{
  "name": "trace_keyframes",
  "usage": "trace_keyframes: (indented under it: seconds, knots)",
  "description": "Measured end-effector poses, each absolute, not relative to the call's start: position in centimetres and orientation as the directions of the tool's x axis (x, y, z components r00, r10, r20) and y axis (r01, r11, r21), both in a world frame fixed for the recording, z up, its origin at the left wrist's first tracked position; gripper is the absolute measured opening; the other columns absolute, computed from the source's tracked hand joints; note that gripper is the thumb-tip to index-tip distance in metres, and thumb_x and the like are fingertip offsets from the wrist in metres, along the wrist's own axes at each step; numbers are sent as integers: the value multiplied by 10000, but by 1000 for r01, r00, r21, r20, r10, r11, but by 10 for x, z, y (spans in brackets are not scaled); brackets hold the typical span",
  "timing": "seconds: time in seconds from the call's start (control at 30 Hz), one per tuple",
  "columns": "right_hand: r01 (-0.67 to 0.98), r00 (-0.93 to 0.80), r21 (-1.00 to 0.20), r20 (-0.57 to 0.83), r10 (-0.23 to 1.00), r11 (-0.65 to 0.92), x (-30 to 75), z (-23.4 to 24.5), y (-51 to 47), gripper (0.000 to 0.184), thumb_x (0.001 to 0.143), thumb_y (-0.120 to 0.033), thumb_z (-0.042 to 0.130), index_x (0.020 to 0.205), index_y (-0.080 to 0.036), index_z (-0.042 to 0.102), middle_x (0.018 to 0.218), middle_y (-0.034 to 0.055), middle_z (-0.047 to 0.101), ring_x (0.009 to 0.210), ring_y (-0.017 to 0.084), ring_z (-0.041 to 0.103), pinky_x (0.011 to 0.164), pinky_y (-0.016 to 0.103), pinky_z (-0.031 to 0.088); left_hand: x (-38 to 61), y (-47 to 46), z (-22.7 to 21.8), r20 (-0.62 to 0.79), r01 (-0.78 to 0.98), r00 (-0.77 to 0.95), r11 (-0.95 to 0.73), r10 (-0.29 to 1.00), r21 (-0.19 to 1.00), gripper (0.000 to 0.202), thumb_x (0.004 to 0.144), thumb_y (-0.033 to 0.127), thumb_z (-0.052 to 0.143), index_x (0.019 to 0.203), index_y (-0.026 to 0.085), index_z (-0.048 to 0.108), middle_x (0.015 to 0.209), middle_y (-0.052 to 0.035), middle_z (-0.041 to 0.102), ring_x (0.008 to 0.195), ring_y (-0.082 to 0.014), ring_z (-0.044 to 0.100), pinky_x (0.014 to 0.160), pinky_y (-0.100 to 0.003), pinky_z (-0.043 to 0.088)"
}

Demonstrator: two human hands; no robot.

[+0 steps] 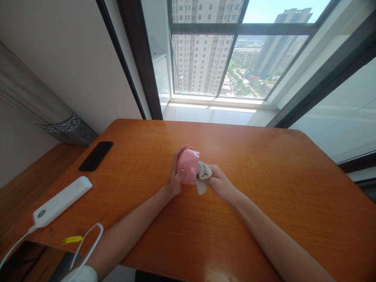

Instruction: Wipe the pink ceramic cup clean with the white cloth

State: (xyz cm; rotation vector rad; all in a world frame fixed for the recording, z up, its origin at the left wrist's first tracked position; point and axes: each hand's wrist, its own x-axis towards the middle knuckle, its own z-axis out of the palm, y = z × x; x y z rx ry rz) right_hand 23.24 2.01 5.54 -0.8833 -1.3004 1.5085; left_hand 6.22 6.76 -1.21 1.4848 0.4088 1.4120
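Above the middle of the wooden table, my left hand (176, 174) grips a small pink box-like container (188, 166) from its left side, thumb on the near face and fingers behind. My right hand (220, 181) is closed on a bunched light grey cloth (203, 170). The cloth meets the container's right side, and one end hangs below my fingers. Whether part of it sits inside the container, I cannot tell. The far face of the container is hidden.
A black phone (96, 156) lies at the table's left edge. Nearer stands a white power strip (63, 201) with a white cable (94, 239) and a yellow tag (72, 239). The brown table (264, 176) reaches a window (217, 64) at the back. A grey curtain (53, 98) hangs left.
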Motion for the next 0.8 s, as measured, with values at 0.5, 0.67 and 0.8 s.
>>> trace_keyframes:
  seconds: [0.5, 0.67, 0.8]
  knots:
    - [-24, -402, -991, 131, 906, 133, 239, 63, 21, 106, 820, -179, 643, 717, -183, 621, 732, -18, 558, 686, 132, 421, 649, 260, 367, 64, 66, -12, 513, -423, 254, -382, 820, 822, 793, 942, 685, 602, 1591, 262, 434, 1558, -135, 550, 1332, -352, 611, 1136, -518, 485]
    - [-170, -281, -985, 62, 958, 14, 234, 57, 20, 102, 847, -286, 668, 811, -193, 651, 769, -5, 604, 715, 154, 487, 695, 277, 423, 65, 65, -10, 494, -459, 224, -356, 840, 814, 763, 941, 666, 611, 1575, 271, 457, 1532, -129, 569, 1303, -351, 624, 1117, -521, 491]
    - [52, -406, -967, 207, 890, 249, 237, 63, 20, 124, 808, -144, 608, 694, -191, 601, 745, -10, 551, 701, 142, 437, 655, 270, 361, 66, 65, -10, 477, -456, 245, -334, 844, 825, 784, 936, 668, 621, 1585, 261, 451, 1546, -133, 568, 1335, -368, 600, 1131, -528, 482]
